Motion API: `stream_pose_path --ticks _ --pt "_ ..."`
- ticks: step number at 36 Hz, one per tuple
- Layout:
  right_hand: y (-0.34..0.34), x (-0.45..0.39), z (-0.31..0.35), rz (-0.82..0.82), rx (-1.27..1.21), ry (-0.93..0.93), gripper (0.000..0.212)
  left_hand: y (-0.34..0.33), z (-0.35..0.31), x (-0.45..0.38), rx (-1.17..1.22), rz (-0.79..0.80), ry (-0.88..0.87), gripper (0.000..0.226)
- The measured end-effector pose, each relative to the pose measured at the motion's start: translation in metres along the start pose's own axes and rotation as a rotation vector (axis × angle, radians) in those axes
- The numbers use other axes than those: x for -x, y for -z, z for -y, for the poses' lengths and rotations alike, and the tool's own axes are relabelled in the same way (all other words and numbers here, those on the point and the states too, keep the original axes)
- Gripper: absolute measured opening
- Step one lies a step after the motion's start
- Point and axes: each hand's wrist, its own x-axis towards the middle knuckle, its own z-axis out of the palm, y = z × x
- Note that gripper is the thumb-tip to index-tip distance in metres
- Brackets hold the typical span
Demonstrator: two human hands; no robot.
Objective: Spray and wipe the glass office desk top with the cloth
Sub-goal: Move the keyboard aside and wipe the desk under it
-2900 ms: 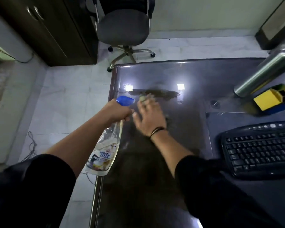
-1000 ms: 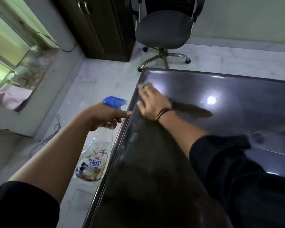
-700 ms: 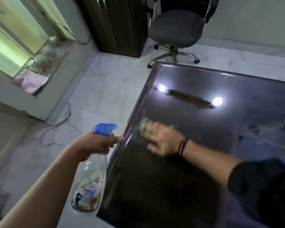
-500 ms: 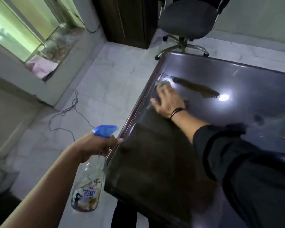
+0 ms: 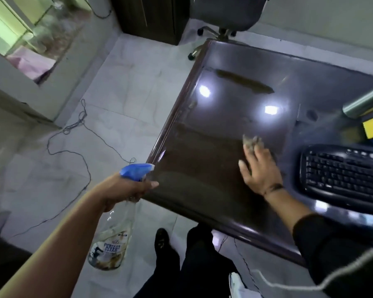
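Wiping is the step in hand: our right hand [image 5: 259,168] lies flat, fingers spread, pressing the cloth [image 5: 252,141] onto the glass desk top [image 5: 205,160]; only a blurred edge shows past the fingertips. Our left hand [image 5: 125,188] is closed round the spray bottle [image 5: 111,239], held off the desk's near-left corner. Next, we judge, strokes toward the unwiped far end. Room: open glass left and ahead; keyboard [image 5: 345,175] near on the right, so keep passes short there.
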Motion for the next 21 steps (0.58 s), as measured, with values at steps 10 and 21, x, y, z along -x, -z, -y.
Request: stream_pose_path --ticks 10,21 --pt "-0.039 0.043 0.197 0.088 -0.091 0.231 0.078 -0.031 0.017 0.01 -0.042 0.071 -0.05 0.02" --pt "-0.032 0.215 -0.042 -0.158 -0.075 -0.611 0.063 -0.107 -0.013 0.006 -0.299 0.271 -0.111 0.022"
